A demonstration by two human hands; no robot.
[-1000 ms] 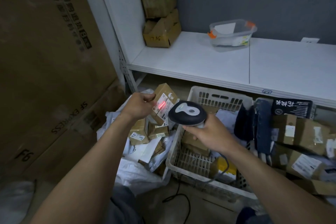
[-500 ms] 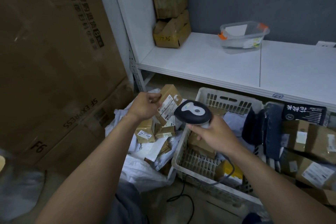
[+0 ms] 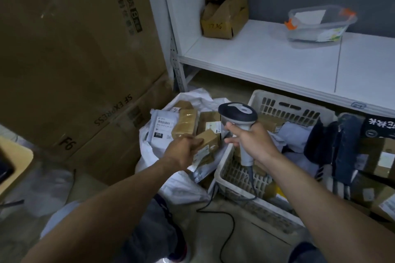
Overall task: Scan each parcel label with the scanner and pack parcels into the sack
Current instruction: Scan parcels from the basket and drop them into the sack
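My left hand (image 3: 183,149) grips a small brown parcel (image 3: 208,144) with a white label, low over the open white sack (image 3: 177,186) on the floor. The sack holds several parcels, among them a grey mailer bag (image 3: 161,128) with a barcode and a taped brown box (image 3: 186,123). My right hand (image 3: 254,145) holds the handheld scanner (image 3: 238,113) by its grey handle, head pointing left above the sack's right side. Its black cable (image 3: 224,228) trails down to the floor.
A white plastic crate (image 3: 277,109) with more parcels stands right of the sack, under a white shelf (image 3: 267,53). Large cardboard boxes (image 3: 74,49) wall off the left. Dark clothing (image 3: 342,145) and more boxes (image 3: 382,156) lie at the right. A clear tub (image 3: 320,23) sits on the shelf.
My left hand has lowered the small parcel from in front of the scanner down into the sack. The red scan light seen a second ago is gone. The scanner stays raised.
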